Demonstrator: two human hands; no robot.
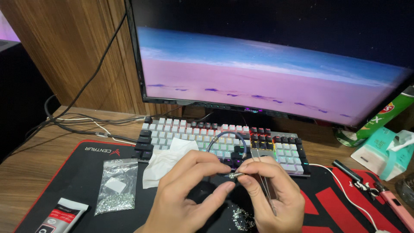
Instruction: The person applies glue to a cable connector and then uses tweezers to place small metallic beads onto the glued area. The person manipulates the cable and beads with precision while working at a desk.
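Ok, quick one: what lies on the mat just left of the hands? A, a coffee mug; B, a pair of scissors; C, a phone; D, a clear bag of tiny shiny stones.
D: a clear zip bag with small glittering stones in its bottom lies on the black mat, left of the left hand.

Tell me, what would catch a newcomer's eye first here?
Probably the big monitor at the back, glowing pink and blue, with a backlit keyboard under it. In front, the left hand and right hand meet over a black and red desk mat, pinching a small metal plug on a looped cable. A clear bag of tiny sparkly bits lies to the left.
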